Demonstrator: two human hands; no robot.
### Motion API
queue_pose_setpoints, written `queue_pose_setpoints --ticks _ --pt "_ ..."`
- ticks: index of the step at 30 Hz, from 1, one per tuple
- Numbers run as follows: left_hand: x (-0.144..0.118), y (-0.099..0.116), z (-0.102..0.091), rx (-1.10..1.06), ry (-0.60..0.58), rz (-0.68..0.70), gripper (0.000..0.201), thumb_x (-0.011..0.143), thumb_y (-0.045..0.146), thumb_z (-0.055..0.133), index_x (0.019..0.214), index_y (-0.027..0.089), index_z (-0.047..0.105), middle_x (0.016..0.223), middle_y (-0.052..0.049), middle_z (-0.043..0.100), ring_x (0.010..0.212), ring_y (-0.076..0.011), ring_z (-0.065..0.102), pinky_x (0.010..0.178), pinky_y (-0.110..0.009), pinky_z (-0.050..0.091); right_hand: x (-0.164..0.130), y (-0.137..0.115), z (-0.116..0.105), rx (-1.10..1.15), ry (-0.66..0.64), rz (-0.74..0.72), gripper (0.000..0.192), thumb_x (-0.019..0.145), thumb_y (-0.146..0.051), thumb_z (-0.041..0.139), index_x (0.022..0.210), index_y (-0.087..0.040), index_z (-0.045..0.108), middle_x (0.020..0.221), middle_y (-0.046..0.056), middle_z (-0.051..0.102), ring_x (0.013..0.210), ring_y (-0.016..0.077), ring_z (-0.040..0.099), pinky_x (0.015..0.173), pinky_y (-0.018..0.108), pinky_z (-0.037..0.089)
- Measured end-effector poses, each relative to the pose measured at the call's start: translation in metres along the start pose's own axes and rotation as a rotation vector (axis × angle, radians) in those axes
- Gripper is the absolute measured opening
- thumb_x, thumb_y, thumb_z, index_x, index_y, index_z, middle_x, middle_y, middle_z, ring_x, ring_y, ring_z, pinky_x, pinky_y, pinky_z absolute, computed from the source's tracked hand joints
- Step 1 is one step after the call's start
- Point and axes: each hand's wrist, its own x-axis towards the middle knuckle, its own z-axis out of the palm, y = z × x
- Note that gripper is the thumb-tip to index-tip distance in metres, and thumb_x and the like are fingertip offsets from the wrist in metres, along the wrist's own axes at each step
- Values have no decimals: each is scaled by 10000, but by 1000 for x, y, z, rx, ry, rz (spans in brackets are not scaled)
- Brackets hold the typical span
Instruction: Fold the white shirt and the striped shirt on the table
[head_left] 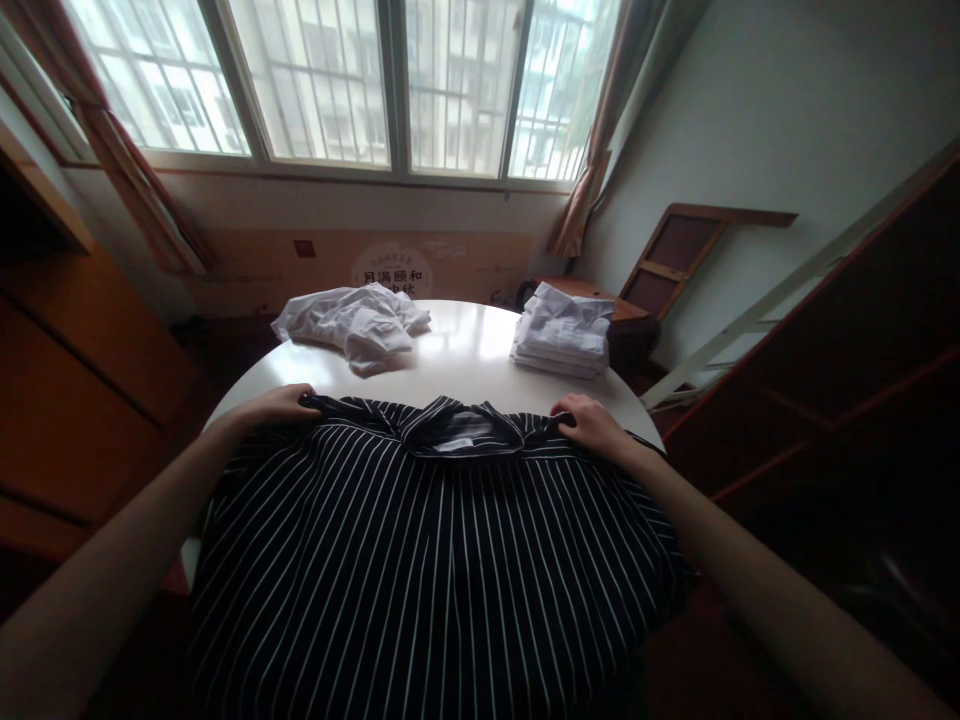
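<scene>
A black shirt (442, 560) with thin white stripes is spread wide between my hands, its collar at the far side and its body hanging toward me. My left hand (283, 405) is closed on the left shoulder. On the opposite shoulder, my right hand (592, 425) pinches the cloth. Inside the collar a small pale label shows. Much of the round white table (465, 345) is hidden beneath the shirt, whose lower part runs out of the picture.
A crumpled white garment (352, 325) lies at the table's far left. Folded white clothes (564, 335) are stacked at the far right. Beyond stand a long printed cardboard panel (300, 265) and a wooden chair (675, 250). A cabinet (67, 390) is on the left.
</scene>
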Motion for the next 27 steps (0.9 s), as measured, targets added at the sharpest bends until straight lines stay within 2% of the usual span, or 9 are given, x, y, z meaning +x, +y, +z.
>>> queue_pose_setpoints --ticks 4,7,11,13,15,18,21,24,27 --pt "0 -8 -2 -92 -169 58 520 594 498 577 927 98 565 883 -46 648 815 -204 561 731 -263 423 1 -21 9 259 15 -213 363 672 -197 593 1033 -168 569 1056 79 564 996 197 504 888 334 372" --pt "-2 -11 0 -139 -152 72 558 578 540 586 926 105 564 893 -38 648 833 -205 559 748 -254 416 11 -35 10 441 -52 -296 196 703 -236 571 883 -172 614 998 60 591 949 185 533 863 332 392" --pt "-5 -13 1 -150 -170 76 560 589 560 573 924 111 567 903 -40 648 846 -215 560 744 -254 413 31 -39 5 526 44 49 211 794 -294 453 839 -135 584 799 57 626 750 171 579 699 302 446" --pt "-6 -14 1 -131 -167 81 552 603 562 562 922 111 568 905 -41 648 844 -216 560 734 -253 410 35 -36 4 321 236 224 194 776 -257 481 887 -124 567 856 89 619 789 194 570 708 311 434" --pt "-8 -15 1 -96 -159 51 551 606 572 555 908 111 570 881 -40 651 828 -217 563 714 -251 409 30 -33 4 68 347 249 209 734 -207 534 925 -126 558 937 118 602 874 226 549 755 322 411" --pt "-12 -16 -2 -35 -151 -39 560 603 610 534 868 119 577 808 -28 654 798 -219 571 677 -248 408 9 -29 8 -106 273 256 252 740 -207 531 986 -156 547 878 100 614 834 233 564 713 312 408" --pt "-14 -19 -7 59 -148 -97 552 623 629 492 821 122 584 755 -33 642 783 -227 570 664 -259 408 -11 -25 11 -48 92 324 331 773 -254 498 1098 -192 506 701 41 615 676 207 580 623 292 404" --pt "-12 -10 -7 221 -19 -46 527 637 557 521 906 106 565 810 -70 625 789 -239 561 688 -298 415 -16 -23 13 124 36 276 411 763 -255 516 1162 -168 467 611 -2 587 618 169 570 629 266 403" --pt "-12 21 3 300 224 246 554 642 442 577 1086 121 491 1032 -115 572 929 -246 526 817 -352 393 -6 -29 13 273 59 185 504 726 -230 548 1209 -147 429 568 -35 557 568 135 547 632 241 405"
